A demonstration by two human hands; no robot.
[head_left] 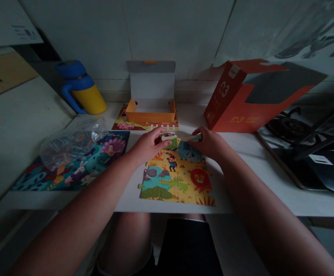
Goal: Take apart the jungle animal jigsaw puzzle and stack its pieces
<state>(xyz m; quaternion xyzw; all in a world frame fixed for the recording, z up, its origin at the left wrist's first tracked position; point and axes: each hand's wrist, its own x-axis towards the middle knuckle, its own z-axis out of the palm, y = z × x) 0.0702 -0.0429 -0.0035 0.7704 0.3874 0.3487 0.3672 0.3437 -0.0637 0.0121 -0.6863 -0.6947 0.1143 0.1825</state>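
Observation:
A partly joined animal jigsaw puzzle (181, 176) lies flat on the white counter in front of me, with a lion, a hippo and a crocodile on it. My left hand (152, 142) is closed around a small stack of puzzle pieces (169, 137) over the puzzle's far left part. At its far right side, my right hand (205, 141) pinches a puzzle piece (194, 137) between thumb and fingers. Just beyond my hands stands an open orange box (151, 117), its lid raised, on top of a colourful picture sheet (120, 125).
A blue-green animal picture (83, 174) lies at the left under a crumpled clear plastic bag (71, 143). Behind it stands a blue and yellow jug (88, 94). An orange-red carton (241, 103) stands at the right, beside a gas stove (290, 130).

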